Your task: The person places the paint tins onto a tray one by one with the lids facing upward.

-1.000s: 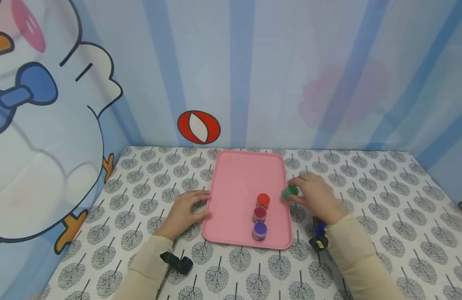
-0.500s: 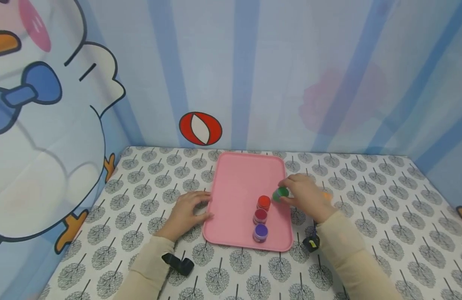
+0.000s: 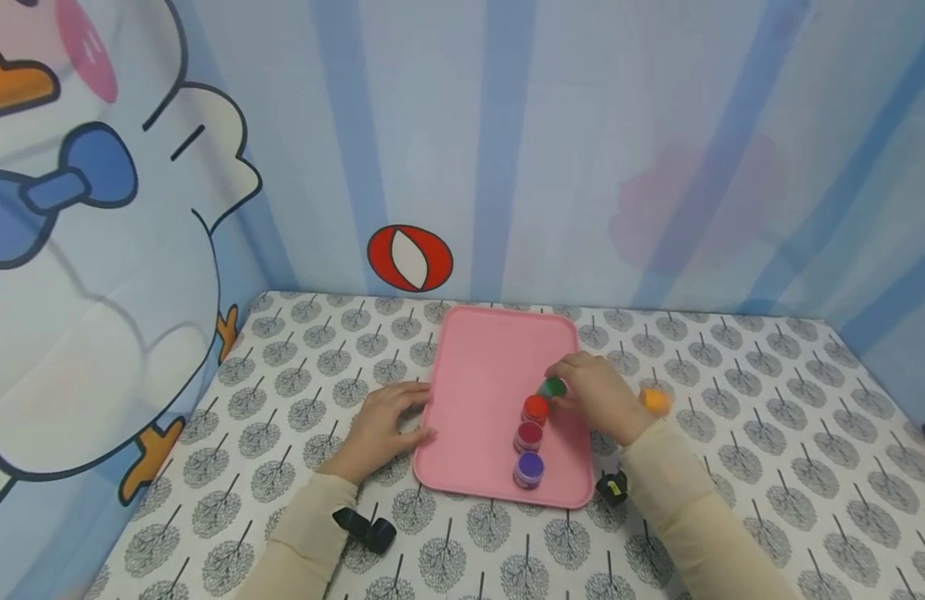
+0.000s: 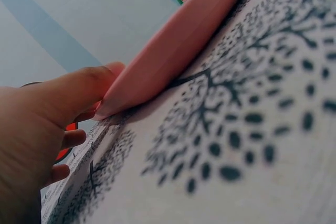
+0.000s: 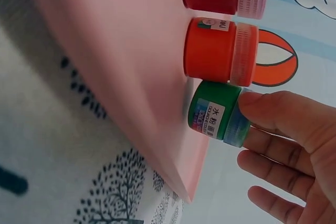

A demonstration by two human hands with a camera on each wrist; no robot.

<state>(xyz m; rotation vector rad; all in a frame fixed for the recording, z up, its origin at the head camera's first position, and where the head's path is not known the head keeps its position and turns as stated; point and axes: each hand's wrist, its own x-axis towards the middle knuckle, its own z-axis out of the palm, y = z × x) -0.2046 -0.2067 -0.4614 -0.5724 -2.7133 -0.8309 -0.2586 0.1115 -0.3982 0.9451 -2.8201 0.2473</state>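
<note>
In my right hand (image 3: pixel 599 400) I pinch a small green paint jar (image 5: pixel 215 109) by its lid end, thumb on one side and fingertips on the other. It is at the pink tray's (image 3: pixel 500 350) right half, close behind a jar of orange-red paint (image 5: pixel 210 48); in the right wrist view the two look in contact. A dark red jar (image 3: pixel 528 437) and a purple jar (image 3: pixel 528 471) continue the row towards the front. My left hand (image 3: pixel 380 429) rests at the tray's left rim, thumb and fingers spread and touching the edge.
A blurred orange object (image 3: pixel 655 402) is on the patterned tablecloth (image 3: pixel 740 458), just right of my right wrist. Black wrist devices show at the left sleeve (image 3: pixel 365 529) and the right sleeve (image 3: pixel 612 487). A printed curtain (image 3: pixel 567 167) hangs behind the table.
My right hand has carried the green jar leftward from the tray's right rim to beside the orange-red jar. The orange object has come out from behind my wrist. My left hand stays put.
</note>
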